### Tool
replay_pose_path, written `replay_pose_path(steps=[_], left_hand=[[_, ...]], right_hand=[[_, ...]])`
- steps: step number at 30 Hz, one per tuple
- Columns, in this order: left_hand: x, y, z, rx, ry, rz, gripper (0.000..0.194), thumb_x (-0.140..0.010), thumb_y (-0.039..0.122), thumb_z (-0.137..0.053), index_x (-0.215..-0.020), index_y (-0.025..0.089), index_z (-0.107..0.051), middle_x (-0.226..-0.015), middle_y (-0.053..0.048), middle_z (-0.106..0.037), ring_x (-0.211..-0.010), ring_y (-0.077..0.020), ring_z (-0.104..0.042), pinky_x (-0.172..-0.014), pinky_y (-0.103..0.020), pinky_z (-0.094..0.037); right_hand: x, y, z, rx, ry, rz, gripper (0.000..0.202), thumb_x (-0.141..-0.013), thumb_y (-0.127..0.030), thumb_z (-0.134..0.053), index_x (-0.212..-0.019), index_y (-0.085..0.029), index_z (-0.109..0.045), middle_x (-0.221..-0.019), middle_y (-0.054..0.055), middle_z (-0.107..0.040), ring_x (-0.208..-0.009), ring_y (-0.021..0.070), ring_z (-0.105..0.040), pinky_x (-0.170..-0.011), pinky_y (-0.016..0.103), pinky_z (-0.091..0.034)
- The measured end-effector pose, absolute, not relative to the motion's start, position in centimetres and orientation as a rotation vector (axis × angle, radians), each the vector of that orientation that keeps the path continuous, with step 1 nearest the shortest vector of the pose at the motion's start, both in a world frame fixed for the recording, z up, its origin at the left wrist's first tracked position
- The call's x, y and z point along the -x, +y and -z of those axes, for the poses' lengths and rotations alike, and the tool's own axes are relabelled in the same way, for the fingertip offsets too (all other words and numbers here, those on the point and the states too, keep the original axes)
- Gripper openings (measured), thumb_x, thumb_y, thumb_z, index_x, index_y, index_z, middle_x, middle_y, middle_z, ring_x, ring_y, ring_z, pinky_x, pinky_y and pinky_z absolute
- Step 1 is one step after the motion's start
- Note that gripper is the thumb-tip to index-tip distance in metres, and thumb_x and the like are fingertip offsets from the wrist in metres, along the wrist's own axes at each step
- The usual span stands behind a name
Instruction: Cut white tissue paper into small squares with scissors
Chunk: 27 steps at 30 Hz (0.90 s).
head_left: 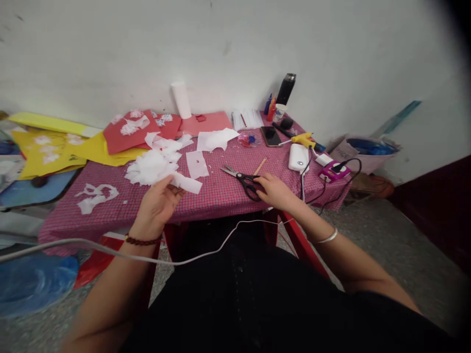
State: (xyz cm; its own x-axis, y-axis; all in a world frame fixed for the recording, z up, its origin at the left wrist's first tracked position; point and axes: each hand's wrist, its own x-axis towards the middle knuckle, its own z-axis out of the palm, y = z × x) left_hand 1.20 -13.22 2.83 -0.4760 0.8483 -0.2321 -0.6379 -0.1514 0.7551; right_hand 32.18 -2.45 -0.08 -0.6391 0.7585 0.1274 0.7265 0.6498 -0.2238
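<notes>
My left hand [162, 198] pinches a strip of thin white paper [189, 184] above the table's front edge. Right behind it lies a ruffled white paper pile [152, 165], partly covered by my fingers. On the other side, my right hand [274, 190] has its fingers closed at the handles of black-handled scissors [246, 181]. The scissors lie low over the cloth, blades pointing left and away from me. Between the hands rests a loose white paper piece [197, 164]; a larger white sheet [215, 140] is behind it.
A checked cloth covers the table [217, 196]. At right are a yellow glue gun [303, 140], a white power bank [298, 157], a purple socket block [334, 170] and a phone [271, 136]. Red [127, 130] and yellow sheets [47, 152] lie left. A white cable [206, 253] crosses before me.
</notes>
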Motion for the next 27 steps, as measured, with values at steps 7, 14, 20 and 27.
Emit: replay_pose_path(steps=[7, 14, 20, 27], left_hand=[[-0.4, -13.4, -2.9, -0.203, 0.988, -1.752, 0.017, -0.093, 0.011, -0.050, -0.088, 0.014, -0.066, -0.076, -0.002, -0.072, -0.064, -0.0124, -0.067, -0.058, -0.024, -0.054], [0.4, -13.9, -3.6, -0.191, 0.908, -1.702, 0.024, -0.097, 0.015, -0.046, -0.082, 0.013, -0.064, -0.058, 0.000, -0.065, -0.044, -0.0090, -0.056, -0.044, -0.021, -0.045], [0.3, -14.0, -4.5, -0.134, 0.864, -1.793, 0.024, -0.098, 0.012, -0.043, -0.090, 0.015, -0.065, -0.077, -0.002, -0.075, -0.066, -0.0128, -0.070, -0.061, -0.026, -0.056], [0.2, -14.3, -4.8, -0.160, 0.824, -1.795, 0.017, -0.096, 0.014, -0.049, -0.094, 0.016, -0.066, -0.081, -0.003, -0.076, -0.075, -0.0130, -0.072, -0.075, -0.028, -0.058]], right_hand=[[-30.4, -1.6, 0.3, 1.236, -2.806, -0.067, 0.048, -0.086, -0.031, -0.057, -0.131, -0.015, -0.057, -0.115, 0.018, -0.063, -0.100, 0.0314, -0.063, -0.086, 0.039, -0.046], [-29.9, -1.3, -0.7, 1.232, -2.342, -0.884, 0.047, -0.079, -0.033, -0.068, -0.122, -0.015, -0.058, -0.088, 0.007, -0.065, -0.075, 0.0201, -0.062, -0.069, 0.031, -0.047], [-30.5, -6.5, -0.6, 0.391, -1.553, -2.246, 0.062, -0.086, -0.047, -0.067, -0.139, -0.021, -0.045, -0.094, 0.006, -0.067, -0.079, 0.0153, -0.064, -0.066, 0.026, -0.048], [-29.6, -9.1, 1.5, 0.049, -1.418, -2.489, 0.069, -0.082, -0.062, -0.067, -0.132, -0.018, -0.050, -0.100, 0.008, -0.065, -0.092, 0.0203, -0.064, -0.083, 0.036, -0.049]])
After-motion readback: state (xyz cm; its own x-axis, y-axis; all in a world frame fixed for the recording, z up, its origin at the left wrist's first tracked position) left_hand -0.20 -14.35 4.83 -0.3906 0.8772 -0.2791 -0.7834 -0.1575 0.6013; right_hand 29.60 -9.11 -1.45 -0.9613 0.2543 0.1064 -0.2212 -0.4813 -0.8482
